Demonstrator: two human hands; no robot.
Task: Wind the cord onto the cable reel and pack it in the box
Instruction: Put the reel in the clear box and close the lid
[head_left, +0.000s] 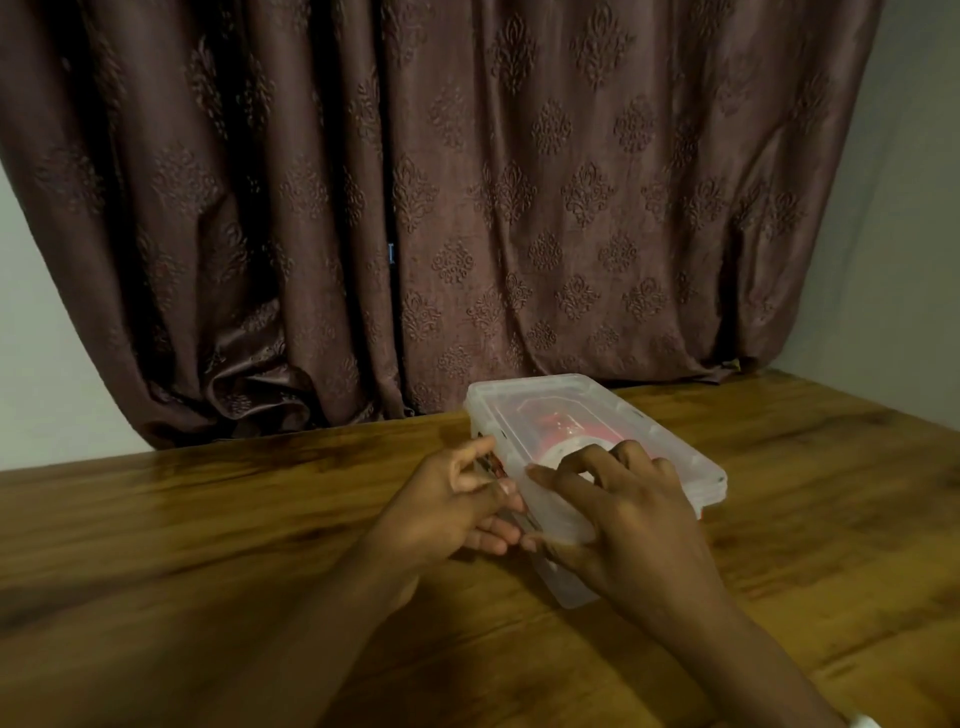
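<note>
While set flat on the wooden table (208, 519), translucent plastic box (675, 441) with lid (550, 405) on, just in front of the brown patterned curtain (467, 182). Red-and-white cable reel (563, 434) dimly visible through the lid, inside the box, under and just beyond the right fingertips; cord not separately discernible through the plastic.

Right hand (623, 514) spread over the near half of the lid, fingers (587, 457) bent and resting on top, thumb hooked against the near-left side wall: loosely gripping the box's near end, not clenched. Left hand (447, 504) alongside the box's left long side, fingertips touching the wall near the red label, fingers partly curled; cannot tell whether pinching the rim or only pressing against it.

Long axis of the box running diagonally, from the near corner by the hands toward the far left by the curtain; far right corner pointing toward the right side of the table. Near corner hidden beneath the right palm.

Far short end close to the curtain hem, little room behind. Wide bare tabletop to the left, to the right, and toward the body. Pale wall (924, 208) at far right.
</note>
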